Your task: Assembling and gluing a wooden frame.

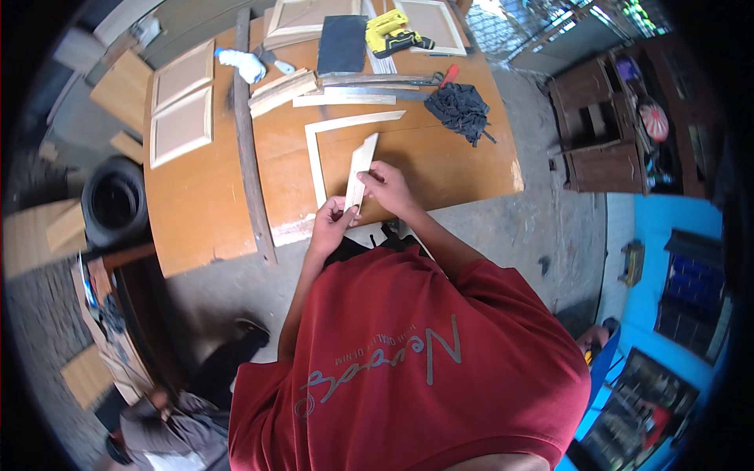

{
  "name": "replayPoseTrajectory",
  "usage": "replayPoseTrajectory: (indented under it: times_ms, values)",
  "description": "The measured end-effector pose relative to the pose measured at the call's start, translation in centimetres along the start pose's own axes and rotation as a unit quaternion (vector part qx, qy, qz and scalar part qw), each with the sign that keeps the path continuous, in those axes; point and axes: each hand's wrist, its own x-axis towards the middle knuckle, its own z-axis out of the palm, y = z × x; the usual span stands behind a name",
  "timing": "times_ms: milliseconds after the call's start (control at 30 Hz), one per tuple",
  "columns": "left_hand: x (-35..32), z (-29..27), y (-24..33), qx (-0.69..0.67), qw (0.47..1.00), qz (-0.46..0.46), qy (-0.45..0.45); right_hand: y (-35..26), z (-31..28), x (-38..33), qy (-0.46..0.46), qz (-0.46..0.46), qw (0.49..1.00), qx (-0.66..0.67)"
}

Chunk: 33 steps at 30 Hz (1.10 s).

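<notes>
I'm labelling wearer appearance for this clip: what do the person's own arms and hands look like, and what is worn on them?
Both forearms are bare, and so are the left hand and right hand: no gloves. No watch, ring or band shows. The arms come out of the short sleeves of a red T-shirt with grey lettering on it.

Two hands, left [330, 224] and right [389, 188], share one wood strip [360, 170] above one orange surface [204, 204]. On it: two framed panels at left [182, 106], two more at the far edge [369, 20], one yellow power tool [390, 33], one dark sheet [342, 45], one black rag [461, 110], one L-shaped frame [318, 149]. One tyre [115, 202] lies on the floor.
</notes>
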Motion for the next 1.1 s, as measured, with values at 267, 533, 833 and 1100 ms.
replayPoseTrajectory:
  times_ms: [267,533,833,1100]
  values:
    - [-6.0,4.5,-2.1,-0.116,0.984,-0.086,0.104,2.4,-7.7,-3.2,0.072,0.089,0.993,0.037]
    - [-9.9,3.0,-5.3,-0.149,0.967,-0.108,0.177,4.2,-9.7,-7.2,0.133,0.133,0.978,0.091]
    - [-17.6,1.0,-7.0,-0.091,0.969,-0.118,0.199,7.4,-5.8,-15.1,0.154,0.181,0.965,0.115]
    - [-21.6,0.2,-9.3,-0.107,0.944,-0.134,0.283,9.4,-5.7,-18.7,0.154,0.191,0.954,0.170]
